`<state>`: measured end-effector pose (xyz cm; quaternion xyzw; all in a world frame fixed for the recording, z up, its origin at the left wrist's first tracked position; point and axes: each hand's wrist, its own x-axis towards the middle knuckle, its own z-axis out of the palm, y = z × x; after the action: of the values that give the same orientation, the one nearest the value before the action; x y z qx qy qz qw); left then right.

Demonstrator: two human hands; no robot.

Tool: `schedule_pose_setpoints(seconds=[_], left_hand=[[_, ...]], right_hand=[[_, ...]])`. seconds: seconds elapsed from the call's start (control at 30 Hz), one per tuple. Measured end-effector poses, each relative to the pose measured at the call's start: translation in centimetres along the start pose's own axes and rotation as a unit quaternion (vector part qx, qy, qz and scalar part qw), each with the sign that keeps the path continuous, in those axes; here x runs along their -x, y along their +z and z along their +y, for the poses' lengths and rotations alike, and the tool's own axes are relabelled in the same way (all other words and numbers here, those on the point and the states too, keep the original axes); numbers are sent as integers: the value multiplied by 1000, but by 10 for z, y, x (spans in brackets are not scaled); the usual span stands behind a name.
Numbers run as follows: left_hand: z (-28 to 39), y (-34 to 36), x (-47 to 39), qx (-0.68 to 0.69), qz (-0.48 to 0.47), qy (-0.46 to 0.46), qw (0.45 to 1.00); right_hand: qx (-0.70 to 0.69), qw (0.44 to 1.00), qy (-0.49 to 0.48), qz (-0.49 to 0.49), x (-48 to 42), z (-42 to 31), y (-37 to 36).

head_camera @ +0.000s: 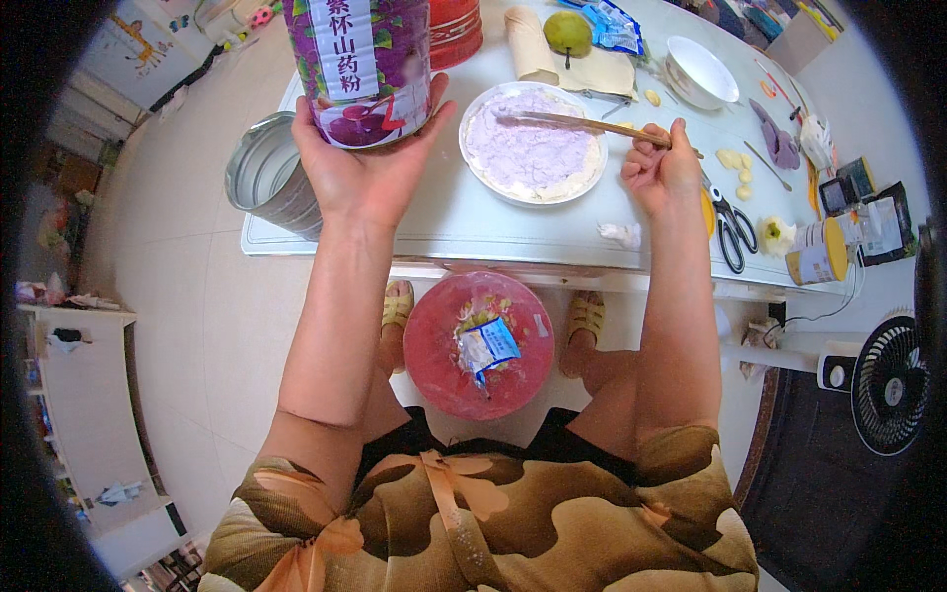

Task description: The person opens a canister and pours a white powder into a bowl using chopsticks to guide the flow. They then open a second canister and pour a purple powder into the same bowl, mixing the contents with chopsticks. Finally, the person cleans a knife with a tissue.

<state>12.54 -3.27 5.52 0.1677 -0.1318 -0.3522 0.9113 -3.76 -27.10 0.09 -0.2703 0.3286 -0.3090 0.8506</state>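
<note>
My left hand (370, 166) grips the lower part of a large purple plastic jar (362, 66) that bears writing and a picture of a bowl, raised at the table's left part. In my right hand (662, 163) is a pair of wooden chopsticks (577, 123), reaching left with the tips in pale purple and off-white powder (533, 152). That powder nearly fills a white bowl (494, 191) between my hands. Below my left hand, an empty-looking metal can (274, 177) stands at the table's left edge. A crumpled white tissue (620, 235) lies near the front edge.
Black-handled scissors (731, 229), a yellow-lidded can (817, 253) and a white bowl (701, 72) are to the right. A green pear (567, 34), a paper roll (529, 48) and a red container (455, 33) are farther back. Below the table edge sits a red waste basin (444, 370); a fan (891, 388) stands right.
</note>
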Motion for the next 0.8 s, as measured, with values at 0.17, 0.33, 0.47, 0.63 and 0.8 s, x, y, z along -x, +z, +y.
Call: schedule_pose_setpoints(seconds=[0.17,0.33,0.47,0.63,0.8], left_hand=[[3,-2,1,-12,7,9,1000],[7,-3,0,-13,-8,7,1000],[5,-3,0,6,1,3,1000],[5,-2,1,-18,4,9,1000],[6,-2,1,6,6,-4,1000]], right_hand=[[24,999,-17,22,-1,5,8],[47,998,-32,4,4,8,16],[84,994,-62,19,6,11,19],[99,994,-40,8,7,10,21],[103,994,-17,-11,6,8,20]])
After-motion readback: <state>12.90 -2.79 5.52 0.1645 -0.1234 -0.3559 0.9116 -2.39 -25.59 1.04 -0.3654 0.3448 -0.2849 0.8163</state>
